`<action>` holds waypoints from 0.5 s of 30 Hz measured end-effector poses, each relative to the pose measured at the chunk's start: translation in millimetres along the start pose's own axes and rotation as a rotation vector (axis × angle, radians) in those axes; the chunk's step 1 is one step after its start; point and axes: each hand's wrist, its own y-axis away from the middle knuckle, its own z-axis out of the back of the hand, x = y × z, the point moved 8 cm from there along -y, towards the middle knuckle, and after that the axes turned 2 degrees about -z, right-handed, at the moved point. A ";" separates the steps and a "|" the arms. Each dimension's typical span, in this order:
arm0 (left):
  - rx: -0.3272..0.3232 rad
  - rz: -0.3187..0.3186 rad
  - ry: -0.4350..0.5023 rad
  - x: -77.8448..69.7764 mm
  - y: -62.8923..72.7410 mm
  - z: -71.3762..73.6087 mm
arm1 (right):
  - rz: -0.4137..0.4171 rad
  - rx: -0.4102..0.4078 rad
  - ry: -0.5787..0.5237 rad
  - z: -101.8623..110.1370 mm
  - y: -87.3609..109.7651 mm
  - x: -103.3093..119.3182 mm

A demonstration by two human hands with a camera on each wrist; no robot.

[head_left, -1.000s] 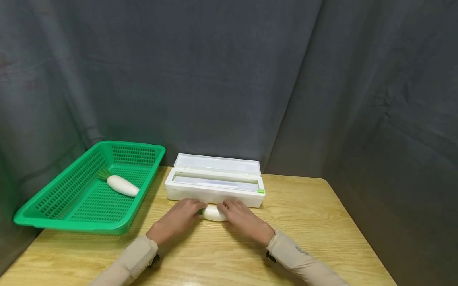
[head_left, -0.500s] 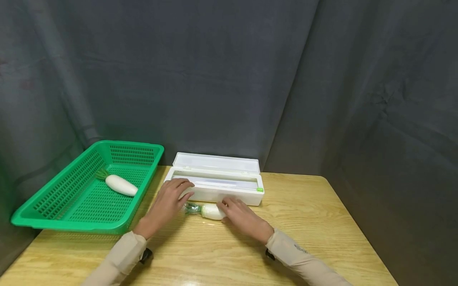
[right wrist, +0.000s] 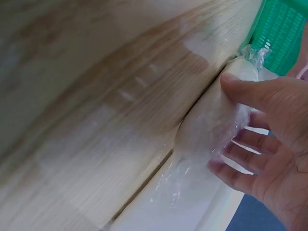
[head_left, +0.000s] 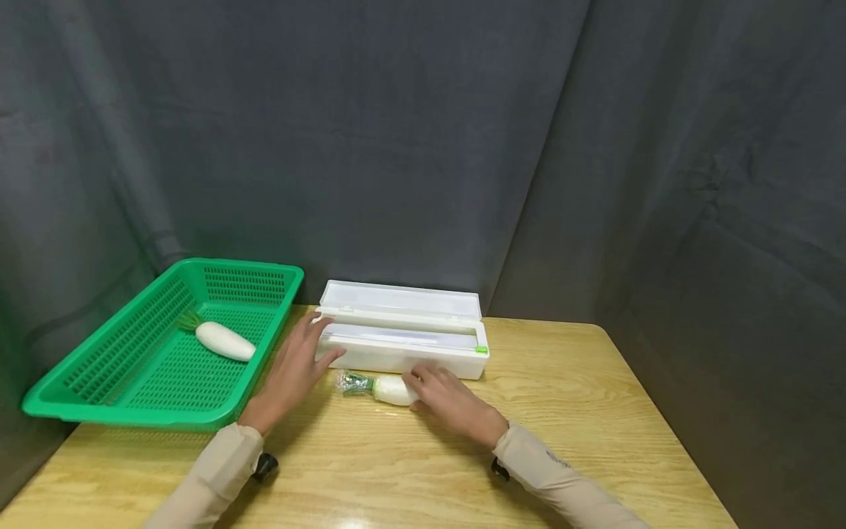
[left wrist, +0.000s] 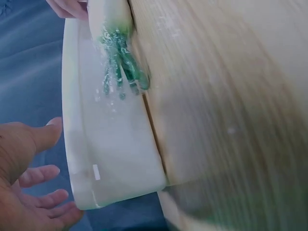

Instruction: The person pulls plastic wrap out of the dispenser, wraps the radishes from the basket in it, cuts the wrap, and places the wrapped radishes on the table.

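A white radish wrapped in clear plastic film lies on the table in front of a white cling film box. Its green stems point left, bunched inside the crinkled film. My right hand holds the radish's right part, thumb on one side and fingers on the other in the right wrist view. That end is partly hidden by the hand in the head view. My left hand is beside the box's left end, fingers spread and holding nothing. Inside the box, whose lid is raised, a film roll shows.
To the left stands a green plastic basket with an unwrapped white radish in it. A small green slider sits at the box's right front corner. Grey curtains hang behind and beside the wooden table.
My left hand has let go of the radish's stem end and moved left and back to the box's left end. The right hand stays on the wrapped radish.
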 end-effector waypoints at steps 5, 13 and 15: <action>0.020 0.115 0.032 11.5 0.4 -5.6 | -0.003 0.007 -0.047 4.5 4.2 -1.0; 0.090 0.295 0.108 31.0 4.6 -15.9 | -0.025 -0.039 -0.127 15.0 16.9 -7.4; 0.112 0.329 0.113 35.7 4.5 -18.4 | -0.035 -0.066 -0.142 20.0 21.0 -11.5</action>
